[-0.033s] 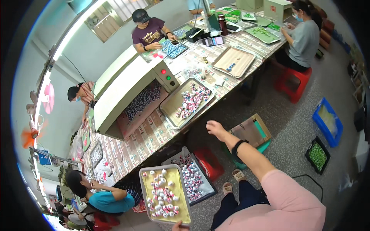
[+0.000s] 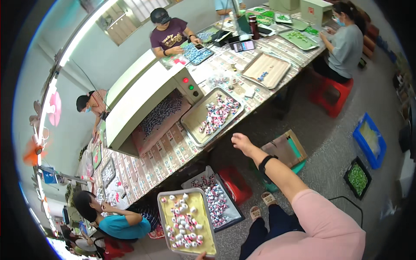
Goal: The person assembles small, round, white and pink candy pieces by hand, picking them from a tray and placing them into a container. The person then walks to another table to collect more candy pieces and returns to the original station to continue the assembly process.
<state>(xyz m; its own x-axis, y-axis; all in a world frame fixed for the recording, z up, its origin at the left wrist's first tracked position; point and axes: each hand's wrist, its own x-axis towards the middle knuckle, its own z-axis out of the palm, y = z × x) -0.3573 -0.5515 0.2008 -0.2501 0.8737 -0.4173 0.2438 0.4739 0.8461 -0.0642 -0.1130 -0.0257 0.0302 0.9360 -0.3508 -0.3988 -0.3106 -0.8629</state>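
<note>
My left hand shows only in part at the lower edge, gripping the near rim of a metal tray. Yellow lining covers the tray, and many small white, pink and black pieces lie scattered on it. Held out above the floor, the tray partly overlaps a dark bin in view. My right hand, a black band on its wrist, hangs in the air near the table's front edge. Its fingers are loosely bent, with nothing visible in them. Nearest to it on the table is another tray holding similar pieces.
A pale machine with lit buttons stands on the long table. A lined bin of pieces and a red stool are below. Several people sit around the table. A blue crate and black tray lie on the floor right.
The view has shifted slightly. The tray in my left hand appears a little farther right and lower. My right hand has barely moved.
</note>
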